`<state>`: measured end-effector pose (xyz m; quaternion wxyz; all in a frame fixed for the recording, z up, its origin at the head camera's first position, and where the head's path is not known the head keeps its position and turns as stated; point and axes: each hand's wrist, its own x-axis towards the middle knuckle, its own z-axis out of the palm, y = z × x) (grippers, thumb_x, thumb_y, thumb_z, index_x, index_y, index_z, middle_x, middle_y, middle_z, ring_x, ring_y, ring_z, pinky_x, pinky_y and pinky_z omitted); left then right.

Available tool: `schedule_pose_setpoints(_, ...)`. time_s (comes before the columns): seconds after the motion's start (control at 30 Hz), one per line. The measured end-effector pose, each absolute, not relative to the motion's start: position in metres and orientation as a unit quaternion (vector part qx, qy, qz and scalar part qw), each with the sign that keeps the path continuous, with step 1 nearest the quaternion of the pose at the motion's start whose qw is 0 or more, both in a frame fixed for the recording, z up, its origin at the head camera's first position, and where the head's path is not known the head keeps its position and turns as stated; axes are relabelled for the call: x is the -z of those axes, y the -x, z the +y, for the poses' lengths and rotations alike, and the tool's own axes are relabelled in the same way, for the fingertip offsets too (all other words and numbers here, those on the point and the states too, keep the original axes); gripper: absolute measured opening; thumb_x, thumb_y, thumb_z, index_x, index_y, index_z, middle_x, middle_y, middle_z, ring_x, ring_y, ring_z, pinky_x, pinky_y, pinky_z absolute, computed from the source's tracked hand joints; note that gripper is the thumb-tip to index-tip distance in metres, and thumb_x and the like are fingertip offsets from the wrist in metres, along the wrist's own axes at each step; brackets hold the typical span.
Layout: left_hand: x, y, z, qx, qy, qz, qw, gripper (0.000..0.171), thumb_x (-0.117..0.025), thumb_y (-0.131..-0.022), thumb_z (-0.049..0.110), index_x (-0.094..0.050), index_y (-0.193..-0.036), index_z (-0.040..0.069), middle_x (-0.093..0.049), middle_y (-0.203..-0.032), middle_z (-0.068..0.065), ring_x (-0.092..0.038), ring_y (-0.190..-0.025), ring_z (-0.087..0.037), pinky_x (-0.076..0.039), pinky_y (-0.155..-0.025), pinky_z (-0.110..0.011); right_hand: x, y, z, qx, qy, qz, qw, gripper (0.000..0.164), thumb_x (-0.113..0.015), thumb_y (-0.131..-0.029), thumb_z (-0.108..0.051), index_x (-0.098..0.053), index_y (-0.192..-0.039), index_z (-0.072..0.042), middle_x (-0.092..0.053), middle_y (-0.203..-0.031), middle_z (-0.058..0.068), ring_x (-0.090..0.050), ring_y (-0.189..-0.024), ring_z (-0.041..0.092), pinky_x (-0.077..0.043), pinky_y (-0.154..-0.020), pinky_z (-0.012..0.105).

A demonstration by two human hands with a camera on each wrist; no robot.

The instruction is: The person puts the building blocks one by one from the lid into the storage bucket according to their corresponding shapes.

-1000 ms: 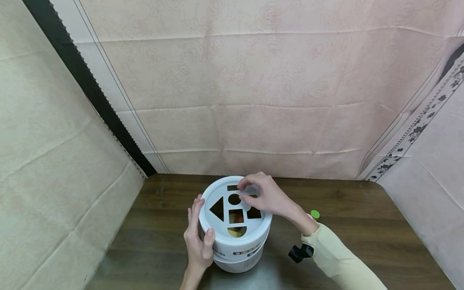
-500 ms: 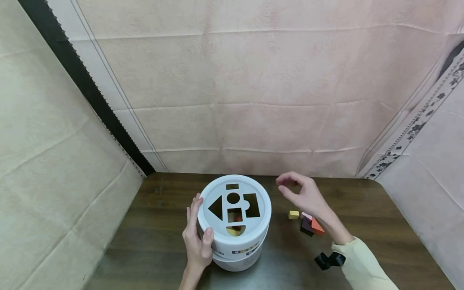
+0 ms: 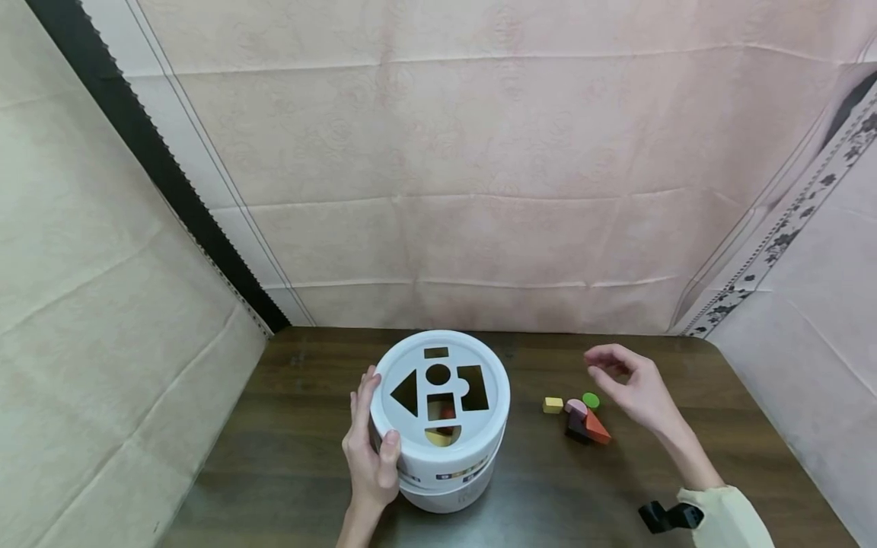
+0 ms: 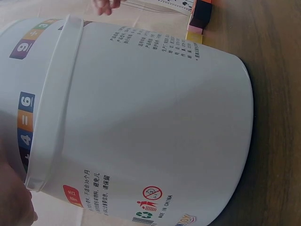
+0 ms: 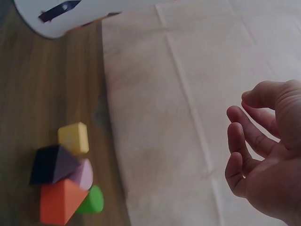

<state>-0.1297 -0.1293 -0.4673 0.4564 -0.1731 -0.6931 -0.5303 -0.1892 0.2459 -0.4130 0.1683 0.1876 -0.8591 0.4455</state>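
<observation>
A white shape-sorter bucket point(image 3: 452, 472) stands upright on the wooden table, its lid point(image 3: 384, 418) pierced by several shaped holes. Through two of the holes, red and yellow pieces show inside. My left hand point(image 3: 373, 460) grips the bucket's left side near the lid, thumb toward me and fingers along the far side. To the right of the blocks, my right hand point(image 3: 633, 384) hovers with loosely bent fingers and nothing in them. The blocks lie in a cluster: yellow point(image 3: 553, 406), pink point(image 3: 576, 407), green point(image 3: 591, 399), orange-red point(image 3: 596, 428) and black point(image 5: 49, 165).
Pale patterned cloth point(image 3: 479, 167) hangs behind the table point(image 3: 288, 472) and along both sides. A small black device point(image 3: 670, 517) sits at my right wrist. Printed labels cover the bucket's side in the left wrist view.
My right hand has moved from over the lid to the right, past the blocks, uncovering them and the lid's holes. My left hand has kept its hold on the bucket.
</observation>
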Motion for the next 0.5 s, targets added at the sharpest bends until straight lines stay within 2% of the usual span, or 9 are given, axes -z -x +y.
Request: schedule_pose_setpoints(0.5,0.466,0.129,-0.13,0.526,0.173,-0.698,0.455,0.06,-0.053,-0.092,0.032,-0.053,-0.138,-0.007,-0.053,-0.141,-0.025,-0.044,-0.135,-0.042,-0.018,-0.099,-0.077,0.459,0.19,0.282,-0.438,-0.128,-0.881,0.121,0.026,-0.071,-0.087,0.003,-0.067,-0.113,-0.001,-0.067,-0.1,0.014,-0.059,-0.082,0.009,-0.049,-0.068,0.022)
